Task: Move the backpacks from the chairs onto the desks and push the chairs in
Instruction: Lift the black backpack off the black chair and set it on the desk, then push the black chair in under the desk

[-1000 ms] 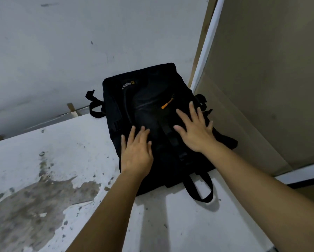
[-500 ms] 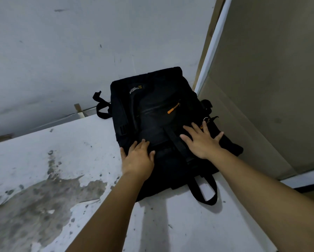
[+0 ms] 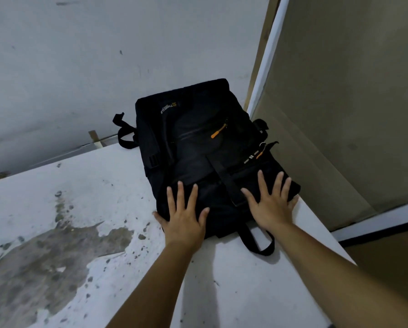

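Black fabric backpack [image 3: 198,157] lies flat on its back on the white desk [image 3: 233,280], in the far right corner where the grey wall [image 3: 103,67] meets a beige partition panel [image 3: 340,114]. Its top end points at the wall; its near end faces the person, with one strap loop [image 3: 260,245] trailing toward the front edge.

Left hand [image 3: 186,218] rests flat on the near left corner of the bag, fingers straight and spread, thumb down beside the bag's edge. Right hand [image 3: 270,204] lies flat on the near right corner, fingers likewise straight — neither hand grips anything; both merely press on the cloth.

The desk's surface is worn, with a large patch of missing paint [image 3: 44,256] at the left, well apart from the bag.

Assessment: the placing step for this bag appears all but complete — the bag is on the desk and the hands seem to be settling it. No chair is in view. The next move would call for lifting both hands clear without snagging the loose strap, then turning to locate the chair and push it in under the desk.
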